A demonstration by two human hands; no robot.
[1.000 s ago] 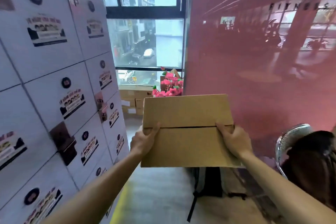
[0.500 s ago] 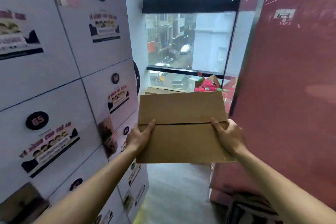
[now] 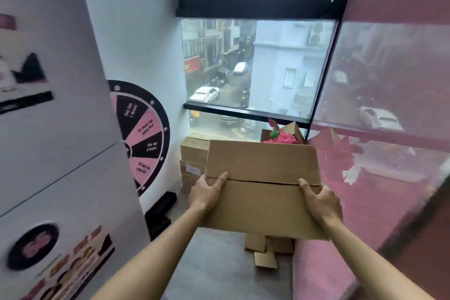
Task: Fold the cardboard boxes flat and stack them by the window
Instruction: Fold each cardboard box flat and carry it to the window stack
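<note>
Flattened box (image 3: 263, 187) carried between both hands, held out toward the window (image 3: 255, 66).

Left hand (image 3: 207, 192) grips its left edge, thumb on top at the seam between two brown panels; right hand (image 3: 321, 204) grips the right edge likewise. Beyond the left hand a stack (image 3: 193, 163) of cardboard sits under the window; pink flowers (image 3: 283, 137) show beyond the box.

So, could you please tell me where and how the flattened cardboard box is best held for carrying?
Probably by its two short side edges, one hand from each side, as now: the left hand and right hand grip the flattened cardboard box near its middle seam. It is wide and thin, so opposite grips should keep it level.
</note>
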